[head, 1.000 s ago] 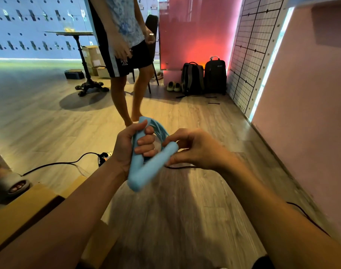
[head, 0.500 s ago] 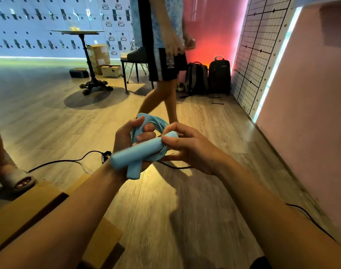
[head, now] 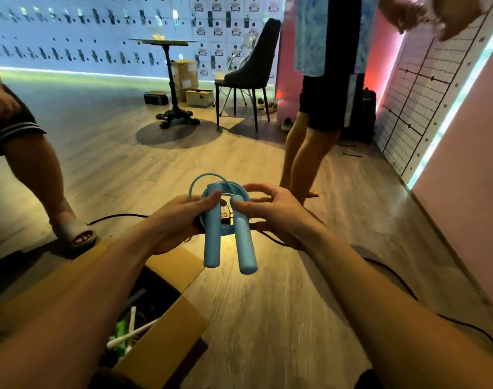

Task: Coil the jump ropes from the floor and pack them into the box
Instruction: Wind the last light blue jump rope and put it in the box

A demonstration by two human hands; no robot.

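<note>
A light blue jump rope (head: pixel 213 242) is held in front of me above the wooden floor. Its cord is wound into a small coil at the top, and its two handles hang down side by side. My left hand (head: pixel 173 223) grips the left handle and the coil. My right hand (head: pixel 270 211) pinches the right handle near its top. Below my left forearm lies an open cardboard box (head: pixel 166 327), with green and white rope parts visible inside.
One person stands just beyond my hands (head: pixel 321 108), another at the left with a sandalled foot (head: pixel 74 231) near the box. A black cable (head: pixel 394 279) runs across the floor. Behind are a pedestal table (head: pixel 172 80), a chair (head: pixel 251 71) and small boxes. A pink wall (head: pixel 464 192) is on the right.
The two handles were crossed and have been brought parallel, pointing down. The standing person walked from the left to the right. The view shifted so the open box now shows its contents.
</note>
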